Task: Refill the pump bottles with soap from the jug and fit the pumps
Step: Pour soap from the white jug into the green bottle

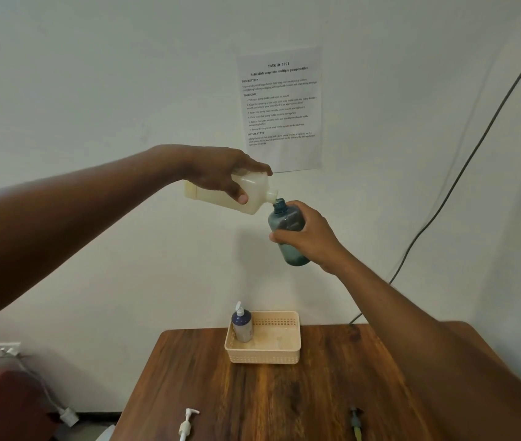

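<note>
The cream-white soap jug is held in the air, tipped nearly on its side, its short uncapped spout at the open mouth of the teal translucent bottle. That bottle has no pump, leans slightly left and is held well above the surface. A dark blue pump bottle with a white pump fitted stands upright in the left end of the beige basket at the far edge of the surface. A loose white pump lies at the near edge, left; a dark pump lies at the near edge, right.
</note>
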Tool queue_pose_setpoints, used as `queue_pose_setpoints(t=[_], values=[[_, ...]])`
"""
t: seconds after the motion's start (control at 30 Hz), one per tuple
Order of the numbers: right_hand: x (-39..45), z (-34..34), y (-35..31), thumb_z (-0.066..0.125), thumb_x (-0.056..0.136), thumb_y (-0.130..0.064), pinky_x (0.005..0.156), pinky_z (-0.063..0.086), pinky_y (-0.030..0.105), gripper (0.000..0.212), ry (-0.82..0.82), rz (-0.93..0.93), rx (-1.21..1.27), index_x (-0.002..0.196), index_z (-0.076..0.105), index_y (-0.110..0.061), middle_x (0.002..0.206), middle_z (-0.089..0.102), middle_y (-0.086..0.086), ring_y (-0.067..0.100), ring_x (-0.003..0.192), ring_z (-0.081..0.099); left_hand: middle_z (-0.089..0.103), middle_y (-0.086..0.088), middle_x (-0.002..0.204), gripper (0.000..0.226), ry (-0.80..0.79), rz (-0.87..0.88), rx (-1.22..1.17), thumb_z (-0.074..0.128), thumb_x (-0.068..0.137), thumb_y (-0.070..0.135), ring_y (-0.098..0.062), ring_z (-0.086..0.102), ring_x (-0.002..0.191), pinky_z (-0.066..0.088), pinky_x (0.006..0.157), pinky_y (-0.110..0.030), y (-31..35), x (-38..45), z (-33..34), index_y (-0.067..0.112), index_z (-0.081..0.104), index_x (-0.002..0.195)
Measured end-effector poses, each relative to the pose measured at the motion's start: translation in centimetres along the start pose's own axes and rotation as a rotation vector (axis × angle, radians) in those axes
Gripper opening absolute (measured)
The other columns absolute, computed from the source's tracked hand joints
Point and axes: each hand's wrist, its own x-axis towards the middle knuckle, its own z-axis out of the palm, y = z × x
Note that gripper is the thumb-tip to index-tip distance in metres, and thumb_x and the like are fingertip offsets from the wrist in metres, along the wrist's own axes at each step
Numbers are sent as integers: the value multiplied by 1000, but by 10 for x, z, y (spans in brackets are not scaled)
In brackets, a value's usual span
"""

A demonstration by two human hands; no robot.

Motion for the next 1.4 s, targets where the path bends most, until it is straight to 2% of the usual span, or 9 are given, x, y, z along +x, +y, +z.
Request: queue_pose_setpoints(t=[0.17,0.37,0.5,0.67,0.77,1.1,1.3,1.4], values=[[0,1,0,86,76,-28,92,56,35,55,3,4,2,119,54,-40,114,59,-14,12,104,61,52,7,140,79,-2,4,-10,79,89,33,-19,49,127,39,111,-38,0,0,0,42,38,156],[0,2,-1,86,75,-28,94,56,37,56,-1,8,-1,120,54,-39,113,58,-15,13,104,60,53,9,136,78,-8,9,-13,79,89,32,-17,49,122,37,101,-32,-2,1,1,42,38,156],[-2,1,-3,86,77,-27,93,56,38,56,-6,9,-7,120,52,-38,117,58,-10,16,105,60,51,11,134,78,-3,5,-25,78,90,29,-14,47,120,34,98,-29,-1,0,-1,41,38,156],[-2,2,-5,86,77,-27,92,56,36,55,-4,2,-14,119,52,-39,114,57,-12,15,101,59,54,8,138,78,-7,6,-15,79,90,30,-18,50,124,38,102,-32,-2,0,-1,41,38,155],[-3,2,-7,85,78,-27,90,55,34,55,-3,0,-12,118,51,-39,113,56,-13,14,99,59,53,8,137,78,-3,0,-12,78,90,30,-18,50,124,37,100,-31,-1,-1,-3,41,39,156],[-4,4,-10,85,78,-26,93,55,37,57,-9,8,-9,123,50,-37,123,56,-6,19,110,58,54,5,137,76,-11,-9,13,77,91,27,-21,51,122,37,96,-30,4,-5,-7,39,39,156],[-4,3,-9,85,79,-28,91,53,33,58,-10,9,-13,124,50,-37,124,55,-7,18,111,57,52,4,141,76,-31,-14,41,77,91,29,-23,49,126,41,108,-39,7,-4,-8,41,38,156],[-4,3,-8,85,78,-28,92,53,33,58,-10,8,-15,123,50,-38,124,55,-8,18,112,57,50,6,137,76,-37,-18,47,77,91,28,-22,48,124,40,105,-37,9,-4,-10,41,38,156]])
